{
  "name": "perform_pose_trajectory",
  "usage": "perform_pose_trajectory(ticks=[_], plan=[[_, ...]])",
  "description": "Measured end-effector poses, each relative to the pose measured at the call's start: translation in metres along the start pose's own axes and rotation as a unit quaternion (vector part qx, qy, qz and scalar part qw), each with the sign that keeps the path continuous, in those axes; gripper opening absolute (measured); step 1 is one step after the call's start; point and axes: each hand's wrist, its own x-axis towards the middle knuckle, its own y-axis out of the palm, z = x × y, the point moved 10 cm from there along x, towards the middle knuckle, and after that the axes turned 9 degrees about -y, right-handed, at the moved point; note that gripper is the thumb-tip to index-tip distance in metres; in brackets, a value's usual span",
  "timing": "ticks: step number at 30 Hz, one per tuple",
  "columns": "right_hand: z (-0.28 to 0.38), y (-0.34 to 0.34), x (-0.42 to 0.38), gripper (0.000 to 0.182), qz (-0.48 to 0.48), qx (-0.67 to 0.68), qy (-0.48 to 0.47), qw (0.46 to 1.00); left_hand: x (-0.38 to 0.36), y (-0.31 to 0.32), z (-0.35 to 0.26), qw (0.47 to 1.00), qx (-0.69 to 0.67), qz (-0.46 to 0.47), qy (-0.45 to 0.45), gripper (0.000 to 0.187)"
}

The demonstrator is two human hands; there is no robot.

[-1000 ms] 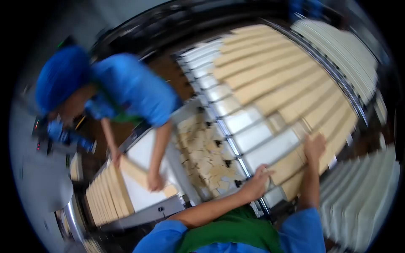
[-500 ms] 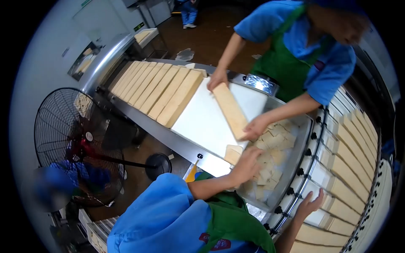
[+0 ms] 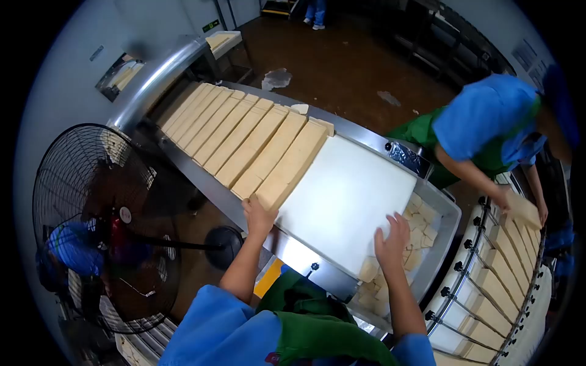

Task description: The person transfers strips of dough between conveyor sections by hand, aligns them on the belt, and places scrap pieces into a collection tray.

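A row of long pale blocks [image 3: 235, 131] lies side by side on the metal-framed conveyor. At the near end of the row's last block [image 3: 294, 163], my left hand [image 3: 259, 216] has its fingers closed on the block's end. Beside the row is a smooth white surface [image 3: 348, 195]. Over its right part, near the scrap tray, my right hand [image 3: 392, 241] is raised with fingers spread and nothing in it. Pale cut scraps [image 3: 417, 235] fill part of the metal tray [image 3: 450, 222] below and beyond that hand.
At the right, a co-worker [image 3: 488, 128] holds a block [image 3: 522, 210] over a second, curved conveyor [image 3: 448, 302] carrying more blocks. A caged fan [image 3: 125, 213] stands at the left, its round base [image 3: 224, 247] near the first conveyor. Another person [image 3: 76, 247] is behind the fan.
My left hand has moved left from the scraps to the last block. My right hand has come left from the curved conveyor. The co-worker has moved right, away from the white surface.
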Motion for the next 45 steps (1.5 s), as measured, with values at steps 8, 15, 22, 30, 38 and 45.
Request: perform_pose_trajectory(ticks=[8, 15, 22, 30, 38, 45], plan=[[0.028, 0.162, 0.121, 0.064, 0.166, -0.072, 0.065, 0.981, 0.02, 0.003, -0.007, 0.996, 0.051, 0.036, 0.066, 0.072], [0.065, 0.237, 0.232, 0.065, 0.25, -0.028, 0.14, 0.958, 0.019, 0.007, -0.018, 0.984, 0.1, 0.063, 0.131, 0.073], [0.076, 0.26, 0.256, 0.07, 0.227, -0.05, 0.153, 0.96, 0.018, 0.013, -0.019, 0.98, 0.098, 0.095, 0.143, 0.072], [-0.02, 0.147, 0.174, 0.077, 0.085, -0.062, 0.316, 0.943, -0.018, 0.027, -0.059, 0.946, 0.002, 0.255, 0.197, 0.071], [-0.098, 0.028, 0.05, 0.092, -0.029, -0.057, 0.423, 0.904, -0.122, 0.091, -0.099, 0.871, 0.097, 0.392, 0.279, 0.087], [-0.112, -0.123, -0.107, 0.082, -0.235, -0.018, 0.556, 0.797, -0.22, 0.088, -0.162, 0.843, -0.055, 0.336, 0.416, 0.078]])
